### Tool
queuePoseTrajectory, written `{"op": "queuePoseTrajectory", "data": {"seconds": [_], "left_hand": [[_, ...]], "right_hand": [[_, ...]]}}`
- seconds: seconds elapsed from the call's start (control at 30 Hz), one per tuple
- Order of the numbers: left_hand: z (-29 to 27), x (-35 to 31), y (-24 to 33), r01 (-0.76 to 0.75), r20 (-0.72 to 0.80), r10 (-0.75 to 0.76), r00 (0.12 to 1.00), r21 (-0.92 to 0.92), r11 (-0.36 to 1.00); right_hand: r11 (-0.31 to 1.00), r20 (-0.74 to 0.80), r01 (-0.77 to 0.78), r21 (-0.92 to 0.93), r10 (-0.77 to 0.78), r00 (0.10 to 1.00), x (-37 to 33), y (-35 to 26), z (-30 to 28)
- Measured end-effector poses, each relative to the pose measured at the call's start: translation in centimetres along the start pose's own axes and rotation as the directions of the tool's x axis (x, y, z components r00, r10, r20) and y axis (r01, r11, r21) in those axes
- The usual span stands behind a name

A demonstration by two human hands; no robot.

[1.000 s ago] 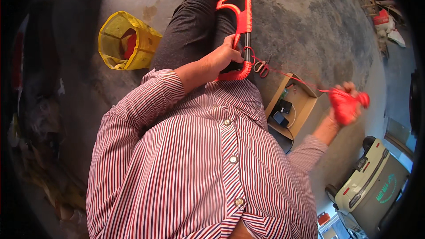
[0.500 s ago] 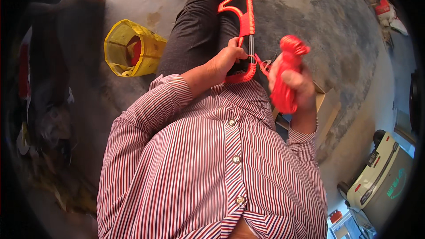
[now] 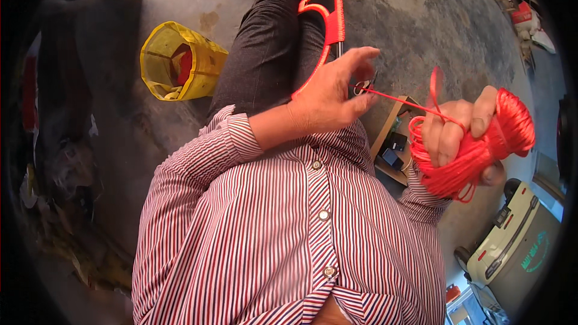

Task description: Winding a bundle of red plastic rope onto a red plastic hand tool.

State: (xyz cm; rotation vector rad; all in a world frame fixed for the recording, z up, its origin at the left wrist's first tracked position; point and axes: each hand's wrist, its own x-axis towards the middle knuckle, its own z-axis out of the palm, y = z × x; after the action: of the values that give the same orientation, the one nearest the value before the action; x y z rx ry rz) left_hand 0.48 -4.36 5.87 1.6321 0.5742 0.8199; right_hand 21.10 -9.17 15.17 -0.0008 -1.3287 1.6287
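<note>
Left hand [image 3: 328, 93]: grip spread, thumb and fingers apart, in front of my red-wrapped frame [image 3: 335, 29], which lies over my legs. Right hand [image 3: 450, 129]: grip closed round the red cord bundle [image 3: 469, 159], off right. Best, I judge: even tension on the strand [image 3: 397, 98], turns snug, no overlaps.

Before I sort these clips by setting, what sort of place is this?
Probably an informal workshop or storeroom, perhaps at home, though I can't be sure. The bare, stained floor, the yellow bin and the open box of small items suggest it.
</note>
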Motion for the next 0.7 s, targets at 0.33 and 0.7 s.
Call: {"op": "queuePoseTrajectory", "data": {"seconds": [0.33, 0.7], "left_hand": [[-4.2, -2.3, -7.6, 0.568, -0.127, -0.557, 0.821, 0.078, 0.819], [-5.3, 1.3, 2.0, 0.058, -0.299, -0.004, 0.954, 0.174, 0.983]], "right_hand": [[-0.082, -0.634, -0.657, -0.750, 0.372, 0.678, -3.5, 10.4, -2.9], [0.320, -0.621, -0.577, -0.752, -0.051, 0.782, -0.5, 9.5, 0.3]]}}
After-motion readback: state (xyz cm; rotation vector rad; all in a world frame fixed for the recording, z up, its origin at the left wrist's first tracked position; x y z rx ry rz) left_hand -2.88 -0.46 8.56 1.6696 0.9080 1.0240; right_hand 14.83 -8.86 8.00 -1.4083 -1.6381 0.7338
